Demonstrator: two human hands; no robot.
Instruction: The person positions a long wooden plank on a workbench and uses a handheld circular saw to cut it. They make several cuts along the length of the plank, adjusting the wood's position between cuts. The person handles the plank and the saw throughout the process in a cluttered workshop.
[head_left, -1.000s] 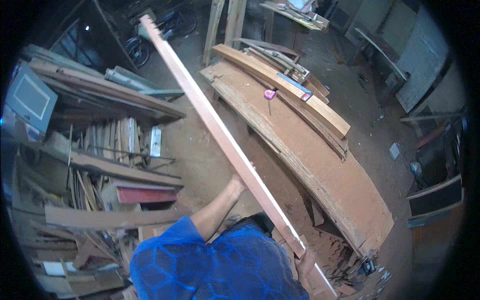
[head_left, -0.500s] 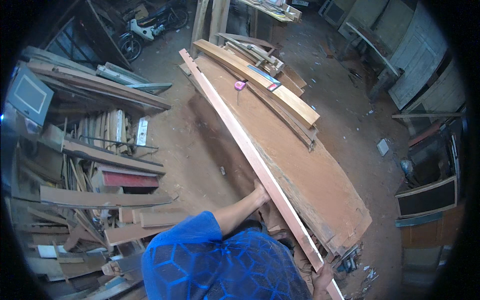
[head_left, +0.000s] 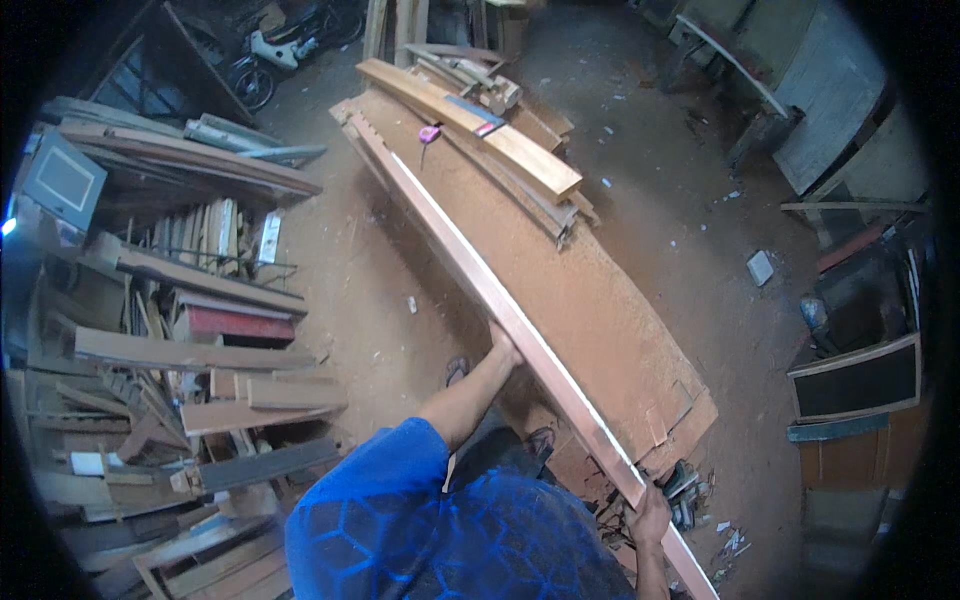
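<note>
A dusty bench [head_left: 600, 330] spans the centre; a plank [head_left: 545, 367] slants along its left edge, right hand [head_left: 649, 515] gripping it lower right, left hand [head_left: 506, 344] mid-frame, fingers hidden. Swung rightward, it could hit the tape [head_left: 429, 134].

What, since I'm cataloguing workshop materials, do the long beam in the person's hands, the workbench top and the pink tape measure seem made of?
Long beam: wood, apparently unvarnished, from its matte pinkish-brown face.
Workbench top: probably wood, unpolished; dull brown with a splintered-looking near end.
Pink tape measure: likely plastic, from its bright colour; too small to be sure.
</note>
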